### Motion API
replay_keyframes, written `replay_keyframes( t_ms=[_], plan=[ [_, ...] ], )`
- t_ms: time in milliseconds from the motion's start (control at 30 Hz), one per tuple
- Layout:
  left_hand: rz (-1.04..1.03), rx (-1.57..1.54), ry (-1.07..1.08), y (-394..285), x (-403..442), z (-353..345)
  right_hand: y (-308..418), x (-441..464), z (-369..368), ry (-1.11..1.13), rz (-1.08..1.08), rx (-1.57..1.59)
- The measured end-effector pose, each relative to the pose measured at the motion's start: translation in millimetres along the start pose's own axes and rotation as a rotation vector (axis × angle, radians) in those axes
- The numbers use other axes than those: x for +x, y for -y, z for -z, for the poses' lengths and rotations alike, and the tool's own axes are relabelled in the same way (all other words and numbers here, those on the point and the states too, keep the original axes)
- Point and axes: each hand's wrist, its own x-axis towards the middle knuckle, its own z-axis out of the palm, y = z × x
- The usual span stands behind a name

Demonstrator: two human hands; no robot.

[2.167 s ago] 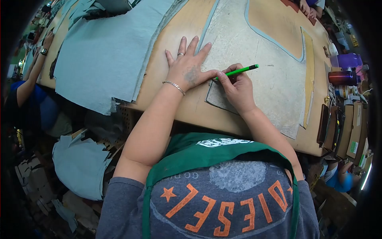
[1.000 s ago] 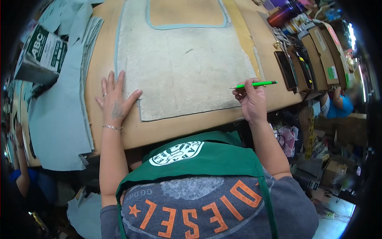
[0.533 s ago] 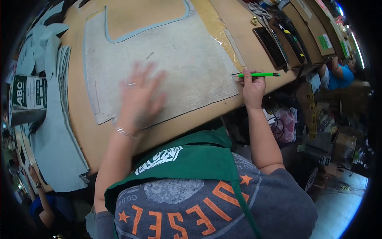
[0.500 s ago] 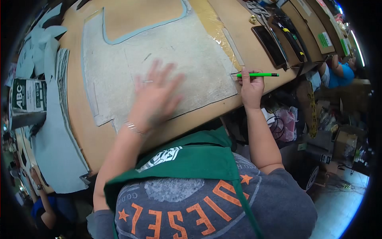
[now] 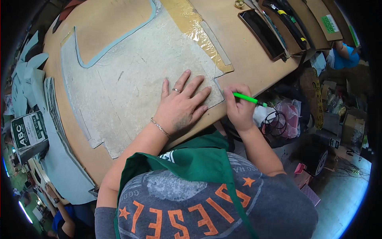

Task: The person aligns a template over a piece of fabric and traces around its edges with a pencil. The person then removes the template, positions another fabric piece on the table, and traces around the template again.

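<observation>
A large whitish template sheet (image 5: 131, 79) with a curved cut-out lies on the table, a blue-grey material showing along its edge. My left hand (image 5: 185, 101) lies flat on the sheet near its right corner, fingers spread. In my right hand (image 5: 240, 109) is a slim green pen (image 5: 246, 98), pinched between thumb and fingers just beside the sheet's right edge. The pen's tip is hidden by my fingers, so contact with the material cannot be seen. Shiny brown tape (image 5: 187, 24) covers part of the sheet's upper right side.
A phone-like dark slab (image 5: 262, 34) and a cardboard tray of tools (image 5: 288, 24) sit at the table's right. Stacked blue-grey sheets (image 5: 59, 155) and an ABC box (image 5: 30, 131) are on the left. Other people (image 5: 67, 217) work at both sides.
My left hand, blurred before, now rests flat farther right on the sheet. My right hand has moved lower and turned the pen downward along the edge. The view has shifted.
</observation>
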Motion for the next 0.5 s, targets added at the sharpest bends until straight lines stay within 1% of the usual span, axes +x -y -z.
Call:
replay_keyframes(
  t_ms=[67, 100, 200, 233, 333, 400, 433, 467, 500],
  plan=[
    [0.003, 0.01, 0.006, 0, 1, 1, -1, -6, 2, -0.013, -0.055, 0.098],
    [0.0, 0.016, 0.01, 0, 1, 1, 0, -5, 4, 0.003, -0.05, 0.035],
    [-0.004, 0.016, 0.01, 0, 1, 0, 0, 14, -8, 0.035, -0.038, 0.071],
    [-0.009, 0.008, 0.009, 0, 1, 0, 0, 19, -11, 0.047, -0.017, 0.015],
    [-0.007, 0.009, -0.016, 2, 1, -3, 4, 14, -6, 0.041, -0.021, -0.021],
    [-0.01, -0.007, -0.038, 4, -1, -8, 11, 0, 16, 0.121, -0.061, -0.171],
    [-0.012, -0.021, -0.052, 5, -2, -8, 20, -7, 32, 0.239, -0.225, -0.147],
    [-0.013, -0.036, -0.066, 5, -2, -9, 23, -17, 42, 0.254, -0.277, -0.096],
    [-0.015, -0.054, -0.059, 6, -1, -9, 26, -27, 53, 0.273, -0.38, 0.022]
  ],
)
